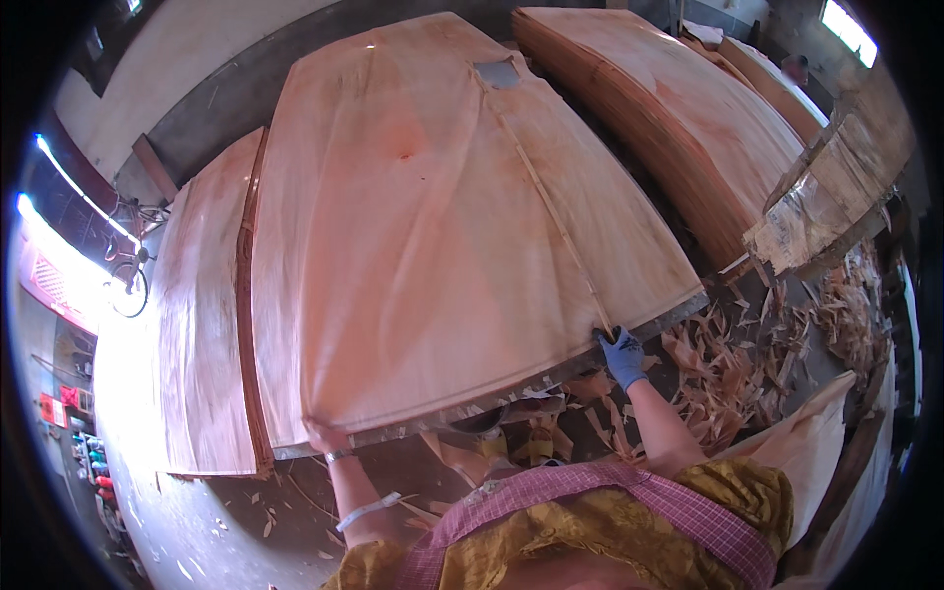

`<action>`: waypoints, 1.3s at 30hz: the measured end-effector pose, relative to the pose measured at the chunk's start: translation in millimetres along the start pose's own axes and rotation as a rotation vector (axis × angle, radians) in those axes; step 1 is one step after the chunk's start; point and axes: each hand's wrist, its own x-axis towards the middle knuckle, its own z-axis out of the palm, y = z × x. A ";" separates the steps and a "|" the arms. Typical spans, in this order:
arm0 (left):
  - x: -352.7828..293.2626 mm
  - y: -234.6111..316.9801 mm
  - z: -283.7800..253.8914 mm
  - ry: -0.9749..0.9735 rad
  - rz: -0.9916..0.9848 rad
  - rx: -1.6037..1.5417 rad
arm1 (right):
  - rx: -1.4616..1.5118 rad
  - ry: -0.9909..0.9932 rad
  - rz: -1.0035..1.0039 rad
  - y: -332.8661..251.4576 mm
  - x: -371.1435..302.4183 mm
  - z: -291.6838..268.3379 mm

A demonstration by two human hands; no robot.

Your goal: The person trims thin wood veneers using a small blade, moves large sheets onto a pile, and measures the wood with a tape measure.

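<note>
A large sheet of pinkish-tan wood veneer [423,256] covers the wide surface in front of me, with soft ripples along its length. At its near left corner is my left hand [323,436], bare, its fingers closed on the sheet's edge; the fingertips are blurred. My right hand [621,359] wears a blue glove with dark fingertips. It is closed round the near end of a long thin stick [546,197], which lies along the sheet toward its far edge. Near the stick's far end, a squarish hole [499,74] in the veneer shows grey.
Stacked veneer stands at the right [678,128], and another veneer stack [206,315] adjoins on the left. Torn veneer scraps [723,383] litter the floor at right. Rough sheets [831,187] jut out at far right. A bicycle [128,280] stands by the bright doorway.
</note>
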 end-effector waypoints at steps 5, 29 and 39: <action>-8.8 -23.5 -16.3 0.097 -0.061 0.017 | 0.017 -0.012 -0.002 1.4 4.3 -7.3; -10.5 -9.6 -4.9 -0.089 -0.242 -0.169 | 0.801 -0.730 -0.195 -267.2 -119.2 79.6; -60.3 -6.3 -7.7 -0.215 -0.472 -0.264 | -0.376 0.240 -0.214 41.6 122.4 -22.0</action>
